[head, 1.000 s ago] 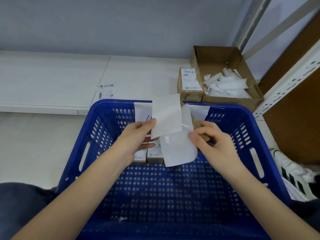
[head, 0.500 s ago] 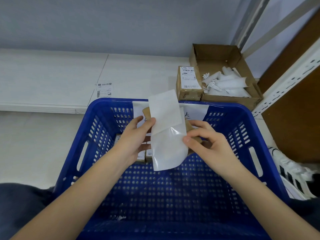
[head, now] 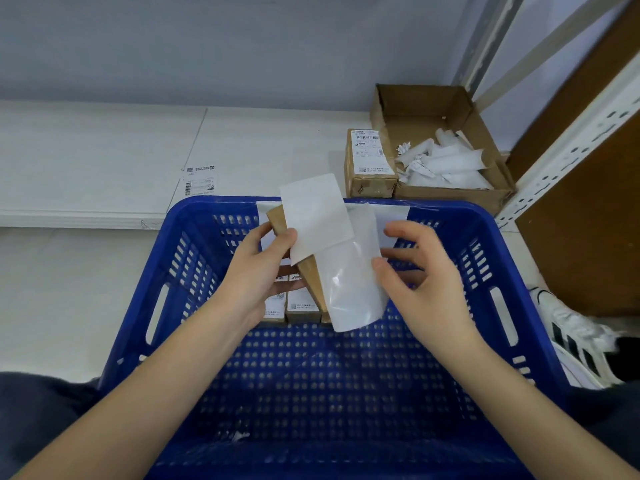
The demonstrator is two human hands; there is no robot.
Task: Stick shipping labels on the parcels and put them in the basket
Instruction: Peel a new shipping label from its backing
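Parcels are the job, and the one in hand (head: 282,221) is a small brown carton I hold over the blue basket (head: 512,258), near its far wall. My left hand (head: 258,271) grips it, thumb pinning the corner of the shipping label (head: 317,216) against the cardboard; the label stands up and away from the box, not yet laid flat. Its glossy backing sheet (head: 349,285) hangs curled below it. My right hand (head: 420,278) sits just beside the backing with fingers loosely spread; the thumb tip is at the sheet's edge, but I cannot tell whether it pinches it.

I judge this the peeling step: label partly freed, not stuck. The next move calls for drawing the backing clear, then smoothing the label onto one face without creases, and setting the carton down beside the labelled parcels in the basket (head: 303,306).

Another labelled parcel (head: 370,164) stands on the white shelf (head: 86,161), touching an open cardboard box (head: 422,102) of crumpled backing sheets. A loose label (head: 200,180) lies on the shelf. Barcodes and QR squares show on these; the print is too small to read.
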